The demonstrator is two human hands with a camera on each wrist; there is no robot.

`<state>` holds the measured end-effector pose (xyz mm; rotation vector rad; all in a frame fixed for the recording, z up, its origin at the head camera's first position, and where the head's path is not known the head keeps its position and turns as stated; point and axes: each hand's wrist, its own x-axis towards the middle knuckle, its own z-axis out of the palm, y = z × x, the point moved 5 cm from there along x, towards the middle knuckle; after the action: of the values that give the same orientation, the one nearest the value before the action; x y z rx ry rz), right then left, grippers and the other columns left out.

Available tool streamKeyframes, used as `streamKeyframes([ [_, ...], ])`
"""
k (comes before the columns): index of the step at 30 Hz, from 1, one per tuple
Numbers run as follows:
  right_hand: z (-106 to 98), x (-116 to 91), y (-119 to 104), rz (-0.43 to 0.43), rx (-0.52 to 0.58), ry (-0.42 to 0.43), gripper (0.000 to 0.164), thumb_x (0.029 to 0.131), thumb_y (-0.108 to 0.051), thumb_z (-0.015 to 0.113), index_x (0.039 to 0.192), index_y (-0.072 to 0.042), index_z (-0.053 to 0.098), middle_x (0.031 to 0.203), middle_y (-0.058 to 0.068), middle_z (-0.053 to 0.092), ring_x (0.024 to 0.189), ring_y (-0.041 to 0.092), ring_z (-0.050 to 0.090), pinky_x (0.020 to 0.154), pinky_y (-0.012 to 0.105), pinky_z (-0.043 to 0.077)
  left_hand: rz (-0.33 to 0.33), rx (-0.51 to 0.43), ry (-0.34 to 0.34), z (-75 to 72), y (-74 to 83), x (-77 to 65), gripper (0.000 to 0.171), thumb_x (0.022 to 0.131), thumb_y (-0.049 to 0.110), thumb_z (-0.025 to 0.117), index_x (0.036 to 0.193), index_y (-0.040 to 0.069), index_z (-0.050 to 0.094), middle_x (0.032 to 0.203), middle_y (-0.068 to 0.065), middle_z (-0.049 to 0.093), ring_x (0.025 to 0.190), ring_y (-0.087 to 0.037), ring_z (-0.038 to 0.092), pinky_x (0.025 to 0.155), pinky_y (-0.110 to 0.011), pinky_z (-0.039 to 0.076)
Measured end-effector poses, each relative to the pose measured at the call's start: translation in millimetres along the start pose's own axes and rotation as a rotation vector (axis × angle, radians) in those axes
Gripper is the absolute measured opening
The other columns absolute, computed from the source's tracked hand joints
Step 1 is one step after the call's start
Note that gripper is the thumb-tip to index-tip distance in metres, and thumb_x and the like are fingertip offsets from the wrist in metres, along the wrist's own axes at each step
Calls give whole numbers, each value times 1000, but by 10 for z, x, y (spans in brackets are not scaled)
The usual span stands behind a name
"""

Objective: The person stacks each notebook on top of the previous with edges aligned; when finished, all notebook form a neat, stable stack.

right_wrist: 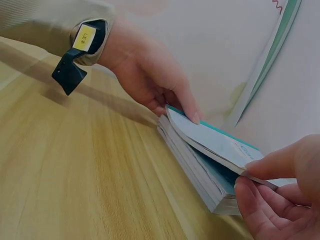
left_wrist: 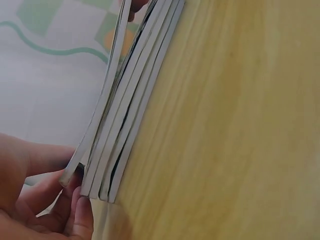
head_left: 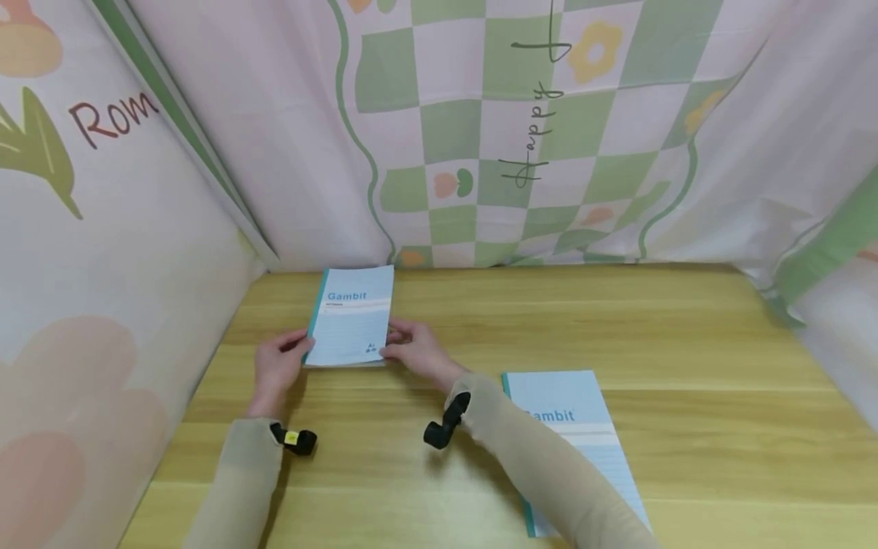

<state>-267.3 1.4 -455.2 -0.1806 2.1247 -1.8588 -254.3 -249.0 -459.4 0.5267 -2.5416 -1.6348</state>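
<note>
A light-blue notebook (head_left: 353, 324) marked "Gambit", with a teal spine, lies on top of a stack of similar notebooks (left_wrist: 134, 112) at the table's far left. My left hand (head_left: 277, 371) pinches its near-left corner by the spine. At the near-right corner my right hand (head_left: 420, 352) grips it between thumb and fingers. In the right wrist view that corner is lifted, leaving a wedge-shaped gap above the lower notebooks (right_wrist: 192, 167). A second "Gambit" notebook (head_left: 576, 404) lies flat at the right, partly hidden under my right forearm.
The wooden table (head_left: 720, 427) meets a hanging checkered curtain (head_left: 453, 130) right behind the stack. A printed cloth wall (head_left: 137, 252) runs along the left side. Black wrist straps with small mounts (head_left: 299, 441) are worn over both sleeves.
</note>
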Motion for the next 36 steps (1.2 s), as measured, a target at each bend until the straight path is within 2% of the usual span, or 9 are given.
streamKeyframes([
  [12,32,37,38,18,26,12,60,91,7,70,147,3,49,107,15,63,94,20,63,80,30,59,-23,5,20,-9,-7,19,38,100,18,66,135,2,64,140,-20,58,134,-34,49,112,-45,39],
  [17,34,38,54,21,31,24,61,91,9,70,147,5,48,108,14,60,96,21,60,80,30,59,-19,2,5,-3,-24,34,38,100,19,66,135,1,64,140,-20,58,134,-34,49,111,-46,40],
  [29,37,12,44,22,-49,39,66,90,6,71,151,0,45,111,11,59,103,23,57,81,28,58,-18,29,-10,4,-33,30,38,101,20,65,134,2,65,141,-19,58,136,-34,47,112,-45,39],
  [36,28,28,75,-2,-102,44,65,89,4,73,149,-2,48,105,10,61,99,22,58,81,28,57,-12,54,-6,12,-37,27,38,101,21,65,134,3,65,141,-19,58,136,-35,47,112,-46,38],
])
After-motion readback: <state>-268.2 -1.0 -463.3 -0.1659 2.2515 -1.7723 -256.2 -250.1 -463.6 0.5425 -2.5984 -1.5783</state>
